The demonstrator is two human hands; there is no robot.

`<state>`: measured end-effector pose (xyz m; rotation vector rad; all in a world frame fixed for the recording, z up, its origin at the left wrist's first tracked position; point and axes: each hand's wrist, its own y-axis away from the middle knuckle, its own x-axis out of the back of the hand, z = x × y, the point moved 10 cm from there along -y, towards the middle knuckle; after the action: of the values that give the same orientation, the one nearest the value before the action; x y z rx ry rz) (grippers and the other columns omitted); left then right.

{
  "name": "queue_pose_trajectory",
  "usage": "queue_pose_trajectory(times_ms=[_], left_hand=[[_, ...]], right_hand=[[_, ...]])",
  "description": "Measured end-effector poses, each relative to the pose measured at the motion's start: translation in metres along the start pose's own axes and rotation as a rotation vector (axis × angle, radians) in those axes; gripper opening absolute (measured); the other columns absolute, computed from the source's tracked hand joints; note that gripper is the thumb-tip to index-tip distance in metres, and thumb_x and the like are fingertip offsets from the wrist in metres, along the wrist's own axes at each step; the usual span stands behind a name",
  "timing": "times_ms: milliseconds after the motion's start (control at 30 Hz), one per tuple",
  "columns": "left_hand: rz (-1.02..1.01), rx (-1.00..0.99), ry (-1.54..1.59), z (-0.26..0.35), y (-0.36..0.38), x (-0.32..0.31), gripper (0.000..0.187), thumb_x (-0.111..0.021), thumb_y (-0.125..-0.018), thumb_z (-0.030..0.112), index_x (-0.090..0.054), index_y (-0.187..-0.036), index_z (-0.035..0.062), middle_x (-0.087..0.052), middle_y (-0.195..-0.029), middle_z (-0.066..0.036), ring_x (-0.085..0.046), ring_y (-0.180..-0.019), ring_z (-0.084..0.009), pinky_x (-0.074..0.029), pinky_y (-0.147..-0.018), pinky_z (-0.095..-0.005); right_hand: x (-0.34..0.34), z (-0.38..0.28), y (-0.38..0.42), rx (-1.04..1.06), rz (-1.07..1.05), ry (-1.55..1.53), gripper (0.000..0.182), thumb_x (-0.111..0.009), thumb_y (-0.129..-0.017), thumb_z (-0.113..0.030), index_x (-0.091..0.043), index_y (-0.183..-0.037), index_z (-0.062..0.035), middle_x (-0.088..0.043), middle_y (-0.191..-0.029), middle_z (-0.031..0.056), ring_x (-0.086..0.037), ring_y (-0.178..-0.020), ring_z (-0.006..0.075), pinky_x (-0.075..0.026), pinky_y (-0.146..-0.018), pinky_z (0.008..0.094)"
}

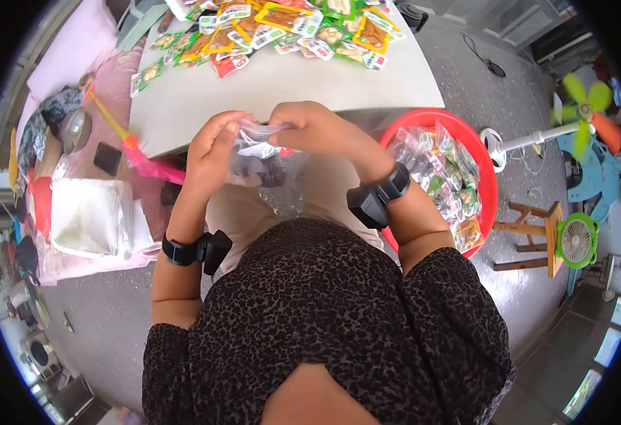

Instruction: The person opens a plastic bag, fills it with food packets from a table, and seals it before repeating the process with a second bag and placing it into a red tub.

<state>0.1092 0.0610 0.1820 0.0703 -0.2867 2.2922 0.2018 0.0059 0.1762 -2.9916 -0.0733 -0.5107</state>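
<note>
"How is the crinkled clear plastic bag (255, 164) held?"

"At upper centre, its top edge is pinched between the closed fingers of the left hand (217, 147) and the right hand (316, 129)."

"The risk?"

"Its dark contents (275, 174) could be spilled if either pinch is loosened."

"And room?"

"It is bounded by the edge of the off-white tabletop (289, 88), above, and the round red plastic tub (489, 191), right."

A grey, light-speckled floor (459, 78) is spreading through the room. A white, smooth tabletop (367, 88) is standing in front, and a pale pink covered surface (87, 268) is lying to its left. On the right, a white-poled fan with green blades (537, 137) is standing near a brown wooden stool (555, 239). Bright rectangular panes (610, 345) are shining at lower right.
</note>
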Motion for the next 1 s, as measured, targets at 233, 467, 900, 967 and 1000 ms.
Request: queue_pose_trajectory(times_ms=[233,467,900,967,1000], left_hand=[[-0.251,0.168,0.242,-0.042,0.018,-0.026,0.039,-0.053,-0.077,0.017,-0.041,-0.11,0.0005,-0.05,-0.102,-0.01,-0.047,-0.094,-0.0156,-0.037,-0.081,-0.0286],[-0.217,0.198,0.085,-0.056,0.023,-0.034,0.021,-0.057,-0.076,0.015,-0.052,-0.089,0.0007,-0.052,-0.084,-0.002,-0.046,-0.076,-0.0081,-0.038,-0.066,-0.0221],[-0.146,-0.143,-0.309,-0.01,0.027,-0.059,0.011,-0.053,-0.077,0.011,-0.052,-0.077,0.0002,-0.052,-0.075,-0.007,-0.049,-0.068,-0.0157,-0.039,-0.061,-0.0253],[-0.115,-0.237,-0.414,0.001,0.03,-0.064,0.01,-0.053,-0.076,0.01,-0.051,-0.074,0.0,-0.052,-0.074,-0.01,-0.05,-0.067,-0.0202,-0.039,-0.06,-0.0278],[-0.089,-0.26,-0.44,0.004,0.031,-0.065,0.01,-0.052,-0.076,0.009,-0.051,-0.073,0.0,-0.052,-0.073,-0.011,-0.05,-0.066,-0.0223,-0.039,-0.06,-0.029]], right_hand=[[0.0,0.012,0.028,0.02,0.043,-0.097,0.01,-0.057,-0.075,-0.011,-0.053,-0.078,-0.0025,-0.053,-0.068,-0.0002,-0.048,-0.062,0.0061,-0.038,-0.054,0.0204],[-0.009,0.03,0.039,-0.015,0.009,-0.114,0.011,-0.058,-0.072,-0.012,-0.054,-0.076,-0.0033,-0.054,-0.067,0.0035,-0.049,-0.065,0.0086,-0.039,-0.056,0.0242],[-0.013,0.02,0.056,-0.049,0.06,0.285,0.029,-0.059,-0.069,-0.023,-0.052,-0.086,-0.0007,-0.055,-0.08,0.0158,-0.053,-0.074,0.0296,-0.041,-0.064,0.0363],[-0.019,0.024,0.056,-0.031,0.03,0.27,0.029,-0.055,-0.069,-0.024,-0.052,-0.084,0.0004,-0.055,-0.08,0.0188,-0.052,-0.077,0.0339,-0.04,-0.066,0.0394],[-0.017,0.023,0.056,-0.007,0.077,0.25,0.028,-0.056,-0.069,-0.023,-0.052,-0.085,-0.0001,-0.055,-0.079,0.0176,-0.052,-0.075,0.0328,-0.04,-0.066,0.0382]])
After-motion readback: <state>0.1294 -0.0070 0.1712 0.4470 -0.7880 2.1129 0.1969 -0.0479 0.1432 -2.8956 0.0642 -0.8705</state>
